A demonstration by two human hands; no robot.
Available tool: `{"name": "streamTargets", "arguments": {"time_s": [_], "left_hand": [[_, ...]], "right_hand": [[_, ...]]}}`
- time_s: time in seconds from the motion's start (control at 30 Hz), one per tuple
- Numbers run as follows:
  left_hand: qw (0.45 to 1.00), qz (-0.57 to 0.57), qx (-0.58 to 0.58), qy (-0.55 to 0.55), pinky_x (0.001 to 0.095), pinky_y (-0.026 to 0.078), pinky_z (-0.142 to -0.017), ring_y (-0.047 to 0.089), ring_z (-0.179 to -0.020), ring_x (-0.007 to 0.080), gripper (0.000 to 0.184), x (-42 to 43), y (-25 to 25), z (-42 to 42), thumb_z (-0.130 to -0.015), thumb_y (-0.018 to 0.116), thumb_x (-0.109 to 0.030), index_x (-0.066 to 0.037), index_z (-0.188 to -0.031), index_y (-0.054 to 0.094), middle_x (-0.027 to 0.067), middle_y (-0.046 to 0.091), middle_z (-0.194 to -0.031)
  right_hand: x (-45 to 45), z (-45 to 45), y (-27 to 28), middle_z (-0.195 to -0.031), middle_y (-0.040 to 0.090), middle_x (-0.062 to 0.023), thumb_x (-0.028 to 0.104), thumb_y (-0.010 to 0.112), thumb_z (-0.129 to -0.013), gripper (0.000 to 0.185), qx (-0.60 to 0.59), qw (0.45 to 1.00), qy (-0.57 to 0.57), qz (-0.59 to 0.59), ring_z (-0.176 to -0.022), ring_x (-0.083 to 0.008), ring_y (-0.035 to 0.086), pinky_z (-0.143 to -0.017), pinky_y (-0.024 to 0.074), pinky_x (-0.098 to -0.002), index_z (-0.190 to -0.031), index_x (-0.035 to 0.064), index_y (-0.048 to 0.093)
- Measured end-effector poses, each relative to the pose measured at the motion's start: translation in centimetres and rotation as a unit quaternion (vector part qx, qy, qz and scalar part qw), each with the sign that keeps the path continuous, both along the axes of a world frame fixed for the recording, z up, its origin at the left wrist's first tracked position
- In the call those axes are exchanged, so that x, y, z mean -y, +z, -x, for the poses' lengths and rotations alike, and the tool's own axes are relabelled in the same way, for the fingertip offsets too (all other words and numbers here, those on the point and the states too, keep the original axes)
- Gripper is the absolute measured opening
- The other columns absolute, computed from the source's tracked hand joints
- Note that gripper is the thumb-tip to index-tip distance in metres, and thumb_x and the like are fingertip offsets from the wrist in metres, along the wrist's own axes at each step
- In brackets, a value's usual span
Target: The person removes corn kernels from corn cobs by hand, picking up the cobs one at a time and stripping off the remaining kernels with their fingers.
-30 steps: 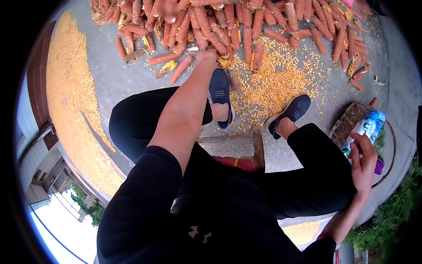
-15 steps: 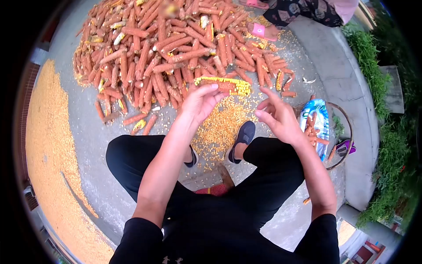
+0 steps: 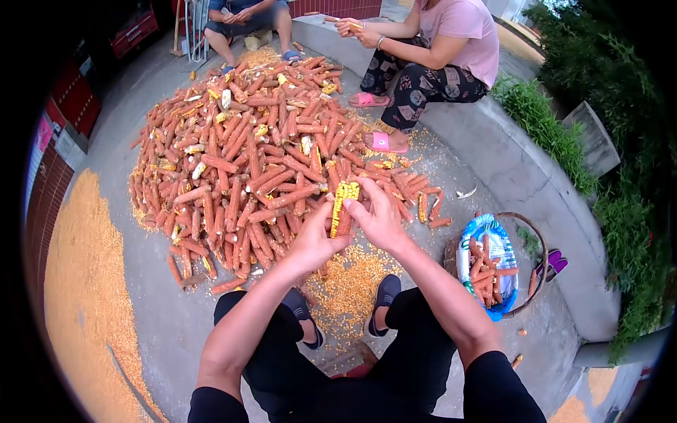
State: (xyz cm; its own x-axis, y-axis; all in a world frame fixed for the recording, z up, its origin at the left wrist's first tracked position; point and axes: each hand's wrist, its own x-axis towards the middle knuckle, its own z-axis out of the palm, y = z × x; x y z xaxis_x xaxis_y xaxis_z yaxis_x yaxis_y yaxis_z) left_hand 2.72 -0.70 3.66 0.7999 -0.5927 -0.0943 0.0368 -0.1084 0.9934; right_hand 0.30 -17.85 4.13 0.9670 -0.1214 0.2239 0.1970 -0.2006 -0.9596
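A partly shelled corn cob (image 3: 343, 209) stands nearly upright between my hands, with yellow kernels along its top and left side and bare reddish cob lower down. My left hand (image 3: 316, 237) is closed around its lower left part. From the other side my right hand (image 3: 378, 217) grips the upper part, its thumb pressed against the kernels. Beyond my hands rises a big heap of mostly stripped corn cobs (image 3: 243, 158). Loose kernels (image 3: 352, 282) lie on the concrete between my shoes.
At the right stands a handled basket (image 3: 543, 247) lined with a blue-and-white bag (image 3: 465, 250), with bare cobs inside. Kernels (image 3: 88, 282) spread widely at the left. Two people sit beyond the heap; the nearer person's hands (image 3: 358, 32) hold a cob. A low concrete ledge (image 3: 518, 162) borders the right.
The cob has turned from lying sideways to nearly upright. My right hand has come in from the right and taken hold of it. The view has tilted up, showing both seated people.
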Motion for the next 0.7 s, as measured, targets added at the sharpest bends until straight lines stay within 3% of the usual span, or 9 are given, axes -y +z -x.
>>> {"name": "streamTargets", "arguments": {"time_s": [0.1, 0.13, 0.2, 0.3, 0.4, 0.5, 0.57, 0.6, 0.7], "left_hand": [[0.986, -0.065, 0.148, 0.035, 0.0407, 0.054, -0.084, 0.069, -0.099, 0.0299, 0.054, 1.2, -1.9, -0.4, -0.081, 0.069, -0.006, 0.003, -0.130, 0.050, 0.0193, 0.067, -0.110], [0.979, -0.088, 0.176, 0.058, 0.0386, 0.054, -0.084, 0.068, -0.102, 0.0277, 0.054, 1.7, -2.0, 0.0, -0.082, 0.067, -0.002, 0.002, -0.133, 0.049, 0.0188, 0.066, -0.114], [0.977, -0.093, 0.159, 0.107, 0.0394, 0.050, -0.095, 0.064, -0.114, 0.0301, 0.053, 2.7, -0.1, 1.3, -0.084, 0.064, -0.001, 0.003, -0.134, 0.049, 0.0217, 0.064, -0.121], [0.971, -0.001, 0.161, 0.179, 0.0464, 0.052, -0.088, 0.068, -0.105, 0.0424, 0.047, 3.9, -1.6, 1.4, -0.084, 0.068, -0.007, 0.003, -0.127, 0.050, 0.0278, 0.068, -0.109], [0.968, -0.065, 0.151, 0.191, 0.0474, 0.052, -0.089, 0.068, -0.106, 0.0422, 0.044, 4.0, -2.2, 1.3, -0.084, 0.067, -0.004, 0.003, -0.125, 0.052, 0.0258, 0.069, -0.106], [0.940, -0.004, 0.268, 0.210, 0.0437, 0.055, -0.068, 0.072, -0.079, 0.0354, 0.030, 4.4, -2.2, 1.9, -0.085, 0.066, -0.001, 0.002, -0.114, 0.059, 0.0192, 0.070, -0.087], [0.994, 0.036, 0.000, 0.099, 0.0381, 0.049, -0.052, 0.064, -0.059, 0.0272, 0.018, 3.1, -1.4, 2.1, -0.084, 0.065, 0.000, 0.000, -0.101, 0.060, 0.0136, 0.064, -0.074], [0.987, 0.051, -0.143, 0.044, 0.0352, 0.046, -0.043, 0.060, -0.049, 0.0231, 0.012, 2.6, -0.8, 2.2, -0.084, 0.064, 0.001, 0.000, -0.095, 0.060, 0.0108, 0.062, -0.068], [0.962, 0.112, -0.248, -0.002, 0.0283, 0.032, -0.034, 0.043, -0.037, 0.0131, 0.011, 2.0, -1.1, 2.3, -0.080, 0.058, 0.004, -0.004, -0.075, 0.053, 0.0052, 0.052, -0.058]], "right_hand": [[-0.9, -0.7, -0.5, -0.086, 0.067, -0.0197, 0.031, 0.067, -0.095, 0.038, 0.035, 0.986, -0.080, 0.139, -0.079, -0.0310, 0.067, -0.070, 0.0516, -0.0416, -0.110, -0.0025, 0.058], [-1.2, -0.8, -0.6, -0.085, 0.066, -0.0265, 0.041, 0.068, -0.094, 0.046, 0.024, 0.989, -0.090, 0.118, -0.081, -0.0427, 0.066, -0.072, 0.0510, -0.0488, -0.100, -0.0029, 0.058], [-1.5, -1.1, -0.7, -0.084, 0.067, -0.0269, 0.042, 0.069, -0.093, 0.047, 0.025, 0.983, -0.108, 0.146, -0.080, -0.0438, 0.067, -0.071, 0.0513, -0.0497, -0.098, -0.0036, 0.058], [-1.7, -1.5, -0.5, -0.081, 0.067, -0.0272, 0.043, 0.068, -0.094, 0.048, 0.025, 0.976, -0.127, 0.176, -0.077, -0.0456, 0.068, -0.069, 0.0514, -0.0514, -0.096, -0.0042, 0.058], [-1.9, -1.2, -0.5, -0.078, 0.066, -0.0276, 0.043, 0.067, -0.095, 0.049, 0.013, 0.970, -0.128, 0.206, -0.075, -0.0460, 0.068, -0.068, 0.0516, -0.0512, -0.094, -0.0045, 0.059], [-1.3, -1.0, -0.2, -0.077, 0.062, -0.0248, 0.037, 0.066, -0.097, 0.043, 0.035, 0.981, -0.074, 0.179, -0.073, -0.0406, 0.063, -0.068, 0.0485, -0.0480, -0.090, -0.0036, 0.056], [-0.7, -0.5, -0.4, -0.077, 0.059, -0.0232, 0.034, 0.064, -0.098, 0.039, 0.060, 0.983, -0.040, 0.166, -0.071, -0.0378, 0.060, -0.067, 0.0465, -0.0462, -0.088, -0.0029, 0.054], [-0.4, -0.6, -0.6, -0.077, 0.058, -0.0231, 0.032, 0.063, -0.099, 0.038, 0.070, 0.982, -0.031, 0.172, -0.071, -0.0376, 0.059, -0.067, 0.0460, -0.0458, -0.088, -0.0027, 0.054], [-0.1, -0.4, -1.3, -0.076, 0.056, -0.0220, 0.029, 0.059, -0.101, 0.035, 0.086, 0.976, -0.005, 0.201, -0.071, -0.0380, 0.057, -0.067, 0.0450, -0.0453, -0.087, -0.0019, 0.052]]}}
